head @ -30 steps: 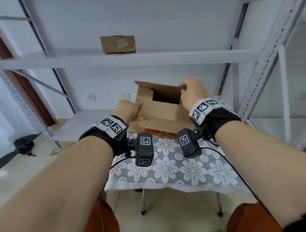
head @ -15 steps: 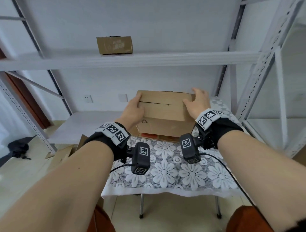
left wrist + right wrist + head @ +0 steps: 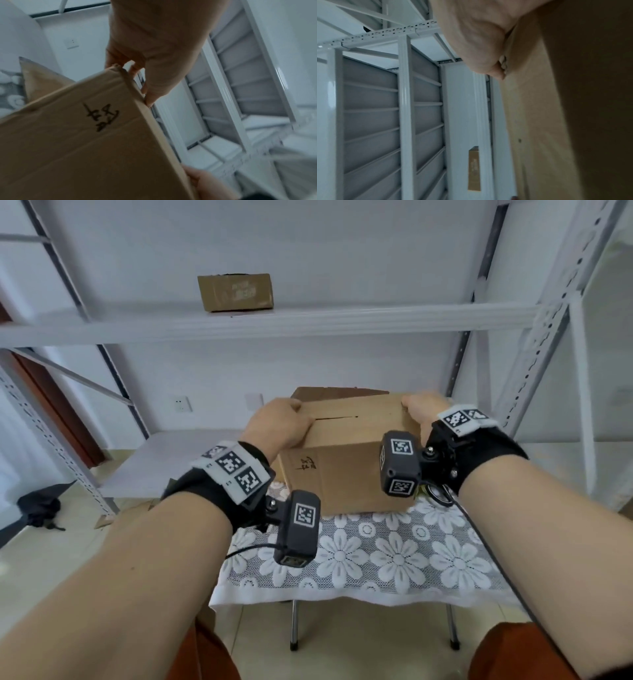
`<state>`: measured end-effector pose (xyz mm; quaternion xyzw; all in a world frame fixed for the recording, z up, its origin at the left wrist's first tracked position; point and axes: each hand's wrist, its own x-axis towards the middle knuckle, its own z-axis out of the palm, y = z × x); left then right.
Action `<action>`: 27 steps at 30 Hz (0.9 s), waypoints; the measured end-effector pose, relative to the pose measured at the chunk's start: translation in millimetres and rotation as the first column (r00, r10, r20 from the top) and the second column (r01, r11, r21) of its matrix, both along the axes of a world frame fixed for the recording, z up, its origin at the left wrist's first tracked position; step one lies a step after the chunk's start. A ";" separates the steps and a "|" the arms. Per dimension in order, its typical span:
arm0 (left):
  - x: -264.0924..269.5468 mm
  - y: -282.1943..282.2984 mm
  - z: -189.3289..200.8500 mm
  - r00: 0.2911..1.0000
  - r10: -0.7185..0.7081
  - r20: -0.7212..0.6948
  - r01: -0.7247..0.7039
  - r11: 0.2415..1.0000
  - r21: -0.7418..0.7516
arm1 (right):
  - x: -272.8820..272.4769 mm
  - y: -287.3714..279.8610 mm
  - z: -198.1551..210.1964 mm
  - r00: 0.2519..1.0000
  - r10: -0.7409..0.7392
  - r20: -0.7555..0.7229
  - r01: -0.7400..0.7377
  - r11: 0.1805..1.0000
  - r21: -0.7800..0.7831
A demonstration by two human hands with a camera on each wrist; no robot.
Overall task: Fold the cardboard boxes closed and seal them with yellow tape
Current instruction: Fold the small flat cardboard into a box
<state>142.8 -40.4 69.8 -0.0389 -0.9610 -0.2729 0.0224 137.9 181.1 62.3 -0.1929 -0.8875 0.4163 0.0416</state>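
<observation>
On the white lace cloth with the flower pattern (image 3: 394, 556), covering a small metal-legged table, stands the brown corrugated cardboard box (image 3: 346, 474) you are closing; its top flaps are folded down, with a dark slit showing where they meet; black handwritten marks sit on its near face, plain in the left wrist view (image 3: 102, 117). Your left hand (image 3: 279, 424) grips the box's upper left corner, fingers curled over the top edge and thumb down along the edge; the left wrist view shows fingertips (image 3: 149, 100) touching that edge. Your right hand (image 3: 419, 407) holds the upper right corner, fingers bent over the top and palm against the side; in the right wrist view the hand (image 3: 481, 40) lies flat to the cardboard. Behind the box, another piece of darker brown cardboard (image 3: 329, 392) rises just past its far edge; you cannot tell whether it touches. Up on the grey metal shelf (image 3: 376, 318) sits a second, smaller brown cardboard box (image 3: 235, 291), well apart from your hands; below left on the tiled floor lies a black bundle (image 3: 39, 503), too dim to identify.
</observation>
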 end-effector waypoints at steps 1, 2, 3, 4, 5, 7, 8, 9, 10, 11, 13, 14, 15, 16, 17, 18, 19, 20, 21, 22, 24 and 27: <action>-0.6 2.3 -6.5 1.000 -0.017 -0.023 0.016 0.999 -0.047 | 1.6 3.1 -4.3 1.000 0.007 -0.008 -0.007 1.000 -0.012; -2.0 4.5 -10.4 0.999 -0.024 -0.030 0.022 0.997 -0.075 | 6.2 2.0 -6.5 1.000 -0.005 -0.014 0.004 1.000 -0.009; -2.0 7.3 -11.2 0.999 -0.037 -0.027 0.034 0.995 -0.092 | 8.6 5.2 -7.3 1.000 -0.001 -0.007 0.001 1.000 -0.001; -3.2 9.7 -10.5 0.999 -0.039 -0.008 0.038 0.994 -0.104 | 10.0 7.4 -5.2 1.000 0.002 0.006 -0.002 1.000 -0.013; -3.4 11.8 -9.1 0.999 -0.052 0.001 0.052 0.992 -0.119 | 15.3 7.0 2.7 0.999 -0.015 0.050 0.016 1.000 -0.023; -4.4 16.0 -5.5 0.999 -0.051 0.005 0.052 0.991 -0.123 | 20.3 11.2 12.9 0.997 -0.051 0.050 0.050 0.998 0.029; -4.1 16.9 -3.8 0.999 -0.039 -0.006 0.038 0.993 -0.115 | 22.2 12.0 16.2 0.996 -0.043 0.082 0.035 0.995 0.096; -3.5 17.2 -3.6 1.000 -0.024 -0.019 0.022 0.994 -0.108 | 24.8 13.5 15.9 0.996 -0.009 0.091 -0.006 0.987 0.162; -1.8 18.1 -4.8 1.000 -0.010 -0.023 0.008 0.994 -0.108 | 26.5 13.9 11.6 0.992 0.023 0.127 -0.046 0.983 0.177; 0.1 19.0 -8.2 1.000 0.005 -0.019 -0.007 0.994 -0.111 | 25.9 14.4 3.9 0.994 0.022 0.107 -0.031 0.996 0.082; 4.8 20.8 -18.7 0.999 0.031 -0.008 -0.032 0.993 -0.111 | 24.4 8.6 -5.2 0.998 0.020 0.062 -0.014 0.995 -0.096; 6.3 20.7 -23.5 0.998 0.054 -0.010 -0.055 0.993 -0.106 | 23.3 5.8 -6.3 1.000 -0.003 0.019 0.006 0.988 -0.154; 7.4 20.3 -26.4 0.997 0.081 -0.020 -0.083 0.990 -0.114 | 22.3 4.4 -7.3 0.999 -0.031 -0.032 0.025 0.982 -0.185; 7.9 20.9 -27.1 0.994 0.099 -0.042 -0.104 0.984 -0.148 | 22.5 4.8 -8.8 0.997 -0.045 -0.063 0.031 0.975 -0.218; 7.2 22.1 -27.2 0.993 0.091 -0.076 -0.105 0.972 -0.212 | 24.4 3.1 -6.1 0.994 -0.057 -0.089 0.033 0.968 -0.250; 6.9 24.7 -26.4 0.993 0.044 -0.113 -0.076 0.952 -0.297 | 26.3 1.3 -5.2 0.994 -0.052 -0.096 0.024 0.963 -0.270; 7.7 29.3 -25.4 0.990 -0.046 -0.133 -0.008 0.926 -0.377 | 24.9 1.6 -5.6 0.995 -0.035 -0.091 0.010 0.965 -0.261; 9.6 36.5 -23.5 0.978 -0.168 -0.124 0.098 0.894 -0.437 | 22.7 2.1 -7.5 0.996 -0.029 -0.089 0.004 0.964 -0.264; 13.5 45.5 -22.1 0.951 -0.296 -0.084 0.225 0.855 -0.466 | 21.9 2.1 -8.5 0.996 -0.027 -0.084 0.005 0.966 -0.259; 17.8 55.3 -21.7 0.915 -0.403 -0.025 0.345 0.811 -0.473 | 21.8 2.4 -9.3 0.997 -0.028 -0.075 0.006 0.962 -0.273; 23.5 72.3 -22.0 0.856 -0.514 0.065 0.477 0.733 -0.485 | 22.9 2.7 -11.7 0.998 -0.008 -0.059 -0.011 0.954 -0.301; 18.5 86.2 -24.0 0.853 -0.518 0.066 0.474 0.715 -0.515 | 25.6 14.8 -19.0 0.996 0.013 -0.089 -0.047 0.920 -0.390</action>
